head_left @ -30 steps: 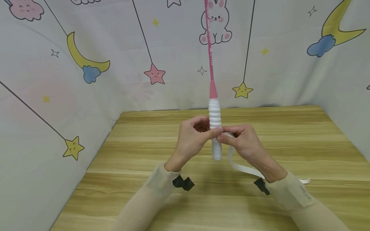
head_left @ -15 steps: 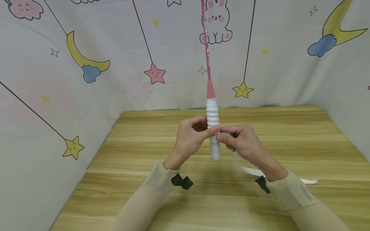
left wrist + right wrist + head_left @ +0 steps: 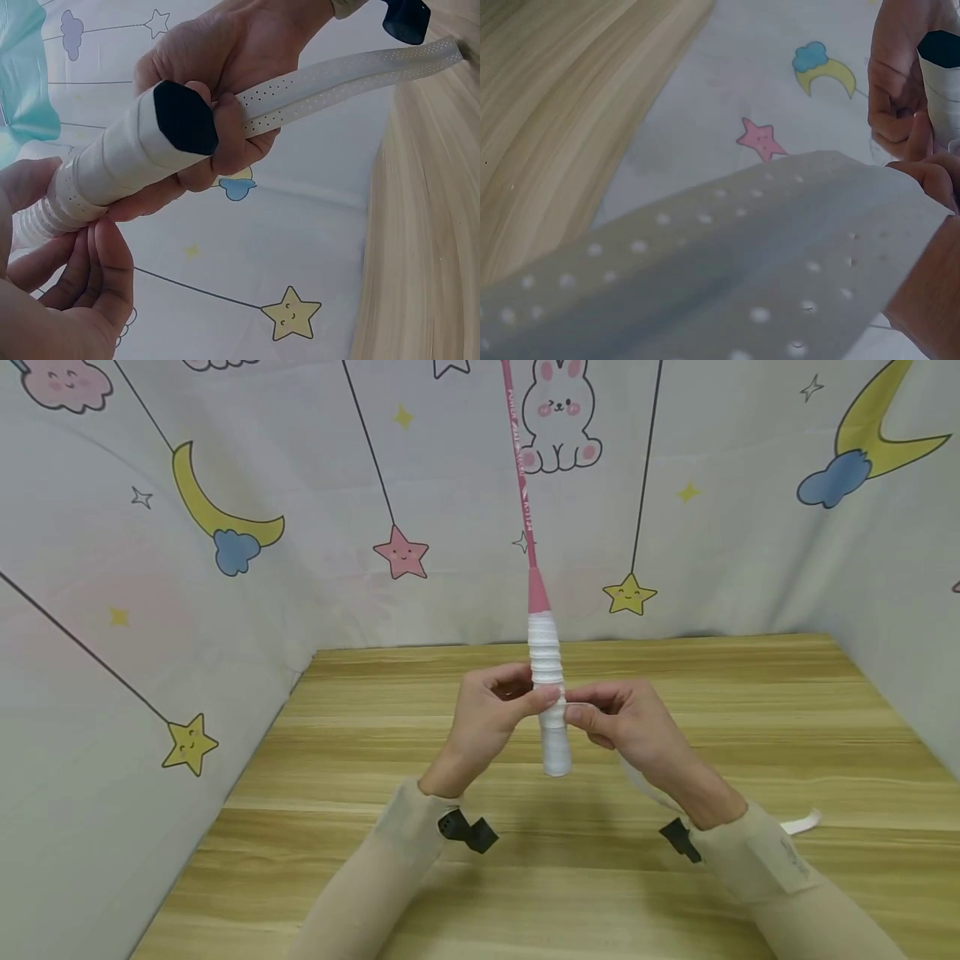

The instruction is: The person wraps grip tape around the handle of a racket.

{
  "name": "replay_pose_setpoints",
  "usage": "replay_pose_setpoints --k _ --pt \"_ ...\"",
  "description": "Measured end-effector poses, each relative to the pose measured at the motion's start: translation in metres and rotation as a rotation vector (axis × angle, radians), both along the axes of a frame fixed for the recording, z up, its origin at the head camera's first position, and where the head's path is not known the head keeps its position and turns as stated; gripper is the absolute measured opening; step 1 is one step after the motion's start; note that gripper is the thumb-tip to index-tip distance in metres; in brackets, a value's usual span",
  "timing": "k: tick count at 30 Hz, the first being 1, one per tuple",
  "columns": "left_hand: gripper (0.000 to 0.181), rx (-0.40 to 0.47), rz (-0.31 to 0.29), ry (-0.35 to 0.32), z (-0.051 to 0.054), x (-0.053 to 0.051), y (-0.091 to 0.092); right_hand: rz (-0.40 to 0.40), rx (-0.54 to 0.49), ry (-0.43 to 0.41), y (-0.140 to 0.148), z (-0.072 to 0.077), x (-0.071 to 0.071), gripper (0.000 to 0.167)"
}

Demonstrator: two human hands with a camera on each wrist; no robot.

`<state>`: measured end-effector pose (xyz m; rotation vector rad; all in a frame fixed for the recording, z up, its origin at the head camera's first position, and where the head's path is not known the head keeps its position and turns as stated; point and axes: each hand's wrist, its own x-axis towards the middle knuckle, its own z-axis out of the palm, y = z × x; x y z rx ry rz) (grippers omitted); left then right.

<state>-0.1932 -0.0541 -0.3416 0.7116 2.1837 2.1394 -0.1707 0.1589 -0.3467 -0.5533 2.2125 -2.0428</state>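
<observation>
A racket (image 3: 539,593) with a pink shaft and cone stands nearly upright, tilted left at the top; its head is out of view. Ridged white tape wraps the upper part of its handle (image 3: 557,752), and the lower part looks smoother. My left hand (image 3: 487,714) grips the handle, thumb in front and fingers behind. Close on the right, my right hand (image 3: 637,727) pinches a white perforated strip of grip tape (image 3: 345,82) that runs onto the handle. The loose tape trails past the right wrist. In the left wrist view the handle's dark butt cap (image 3: 186,120) shows.
A wooden table (image 3: 337,760) lies beneath both hands. Behind it hangs a pale cloth (image 3: 465,510) printed with stars, moons and a rabbit. Dark wrist cameras sit on both sleeves.
The racket has tilted and shifted left, its left hand moving slightly left with it. A short stretch of tape now shows between handle and right hand, which has barely moved.
</observation>
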Motion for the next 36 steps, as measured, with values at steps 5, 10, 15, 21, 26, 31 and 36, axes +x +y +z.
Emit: replay_pose_setpoints --k 5,10,15,21,26,31,36 --pt "0.029 0.019 -0.03 -0.018 0.001 0.0 -0.001 0.023 -0.088 -0.063 0.001 -0.001 -0.002 0.017" --pt "0.027 0.03 -0.033 -0.022 0.002 0.001 -0.001 0.061 -0.133 -0.059 0.002 -0.002 -0.002 0.017" --pt "0.037 0.056 -0.075 -0.002 0.002 0.001 -0.003 0.126 -0.174 -0.069 0.003 -0.004 -0.003 0.014" --pt "0.11 0.125 -0.189 -0.019 0.001 0.001 -0.003 0.231 -0.185 -0.095 0.004 -0.007 -0.006 0.011" --pt "0.112 0.118 -0.253 -0.056 0.002 0.0 -0.006 0.288 -0.179 -0.064 0.003 -0.01 -0.008 0.015" --pt "0.108 0.097 -0.285 -0.072 0.003 0.0 -0.009 0.351 -0.179 -0.052 0.003 -0.013 -0.01 0.02" --pt "0.112 0.1 -0.334 -0.081 0.003 0.0 -0.008 0.448 -0.224 -0.066 0.003 -0.016 -0.01 0.022"
